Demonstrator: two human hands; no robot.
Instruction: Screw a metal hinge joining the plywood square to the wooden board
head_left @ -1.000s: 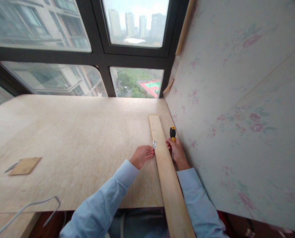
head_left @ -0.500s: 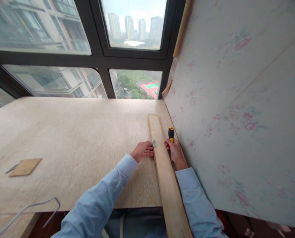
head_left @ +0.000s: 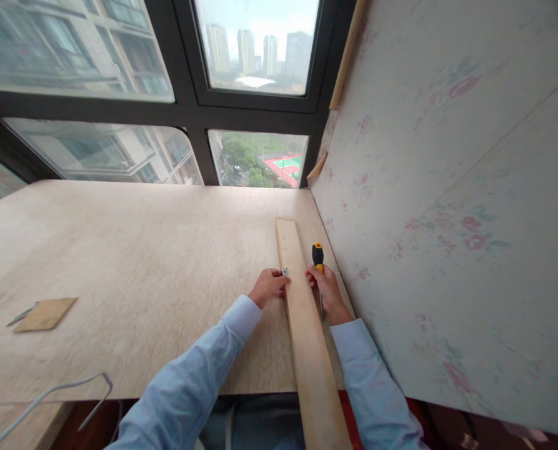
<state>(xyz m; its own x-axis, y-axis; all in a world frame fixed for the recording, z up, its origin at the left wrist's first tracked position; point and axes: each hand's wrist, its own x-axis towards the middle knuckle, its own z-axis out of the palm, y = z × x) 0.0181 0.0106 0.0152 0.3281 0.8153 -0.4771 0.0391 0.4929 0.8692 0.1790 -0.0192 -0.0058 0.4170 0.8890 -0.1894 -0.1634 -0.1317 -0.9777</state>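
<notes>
A long pale wooden board (head_left: pixel 302 325) lies lengthwise in front of me, its near end reaching past the table's front edge. On its left edge sits a small silver metal hinge (head_left: pixel 285 272). My left hand (head_left: pixel 268 286) pinches the hinge against that edge, the thumb on top and the other fingers partly hidden beside the board. At the opposite edge, my right hand (head_left: pixel 326 289) grips a screwdriver (head_left: pixel 317 254) with a black and yellow handle. Its handle points toward the window and its shaft toward me. The right fingertips are at the board's edge.
The board rests on a pale tabletop (head_left: pixel 133 262). Far left, a thin brown square piece (head_left: pixel 47 314) lies beside a small metal tool (head_left: pixel 22 314). A grey cable (head_left: pixel 67 384) loops over the front edge. A flowered wall (head_left: pixel 447 250) stands close on the right, windows behind.
The board has shifted slightly left, and the screwdriver with my right hand has moved left too. My left thumb has come up over the hinge, which now shows less.
</notes>
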